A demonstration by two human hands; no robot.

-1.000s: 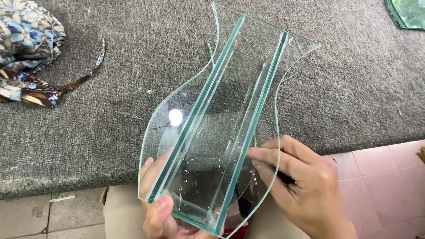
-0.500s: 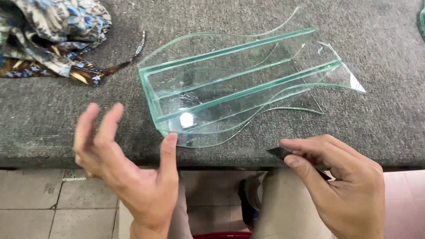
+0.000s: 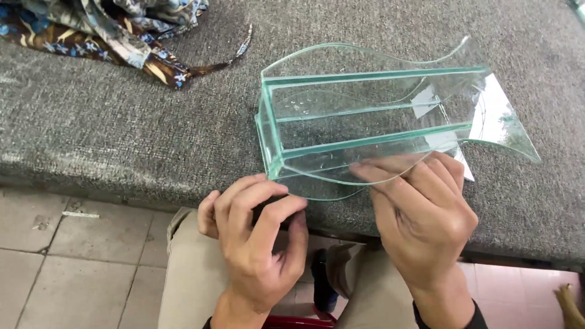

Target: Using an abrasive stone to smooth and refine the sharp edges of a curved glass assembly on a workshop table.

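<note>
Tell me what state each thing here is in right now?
Clear green-edged glass vase with wavy side panels: lying on its side on the grey carpeted table, intact.
Patterned blue-brown cloth: crumpled.
Left hand: pinching a small dark object.
Right hand: fingertips on the vase's lower panel.

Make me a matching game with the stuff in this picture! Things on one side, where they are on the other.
Things:
1. glass vase
2. patterned cloth
3. left hand
4. right hand

Places:
A. top left corner of the grey table
B. fingers resting on the curved glass side
C. lying on its side in the middle of the table
D. curled at the table's near edge, by the vase's base

Pairs: 1-C, 2-A, 3-D, 4-B
</note>
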